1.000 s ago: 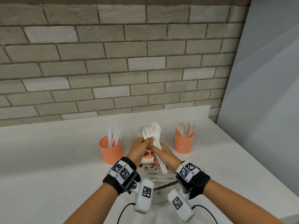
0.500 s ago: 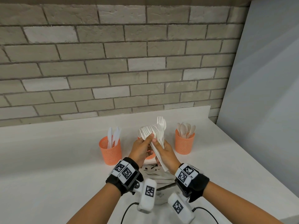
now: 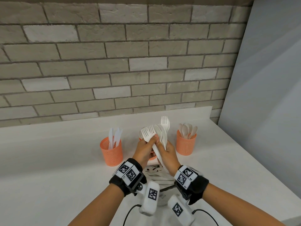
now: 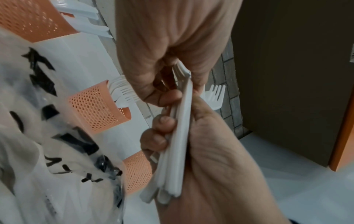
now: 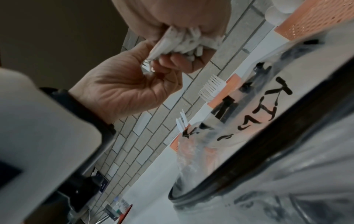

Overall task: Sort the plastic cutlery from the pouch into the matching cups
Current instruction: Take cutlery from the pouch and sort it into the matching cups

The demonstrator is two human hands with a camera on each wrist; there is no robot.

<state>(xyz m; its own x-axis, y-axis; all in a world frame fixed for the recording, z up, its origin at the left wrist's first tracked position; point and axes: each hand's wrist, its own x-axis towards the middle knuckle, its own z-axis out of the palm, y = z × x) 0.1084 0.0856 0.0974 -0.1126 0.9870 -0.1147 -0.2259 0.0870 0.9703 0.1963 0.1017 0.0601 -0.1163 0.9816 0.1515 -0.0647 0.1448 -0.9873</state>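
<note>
Both hands met above the white bench (image 3: 48,160), holding a bundle of white plastic forks (image 3: 157,132) upright with the tines up. The right hand (image 3: 168,154) formed the main grip, its fingers curled round the fork handles, which stuck out below the palm. The left hand (image 3: 144,148), just to the left of that grip and touching it, pinched the fanned fork heads between thumb and fingers. One fork (image 3: 164,122) stood higher than the rest of the bundle. Directly behind and below the two hands, mostly hidden by them, stood the middle orange mesh cup (image 4: 99,106), which the left wrist view showed already holding forks. Left of the grip stood another orange cup (image 3: 111,150) with white knives (image 3: 114,136) in it, and right of the grip a third orange cup (image 3: 186,145) filled with spoons (image 3: 187,129). Beneath the wrists, nearer the person than the grip, lay the clear plastic pouch (image 5: 268,106) with black lettering, more white cutlery faintly visible through it. A pale brick wall (image 3: 114,62) rose behind the bench, beyond the cups.
</note>
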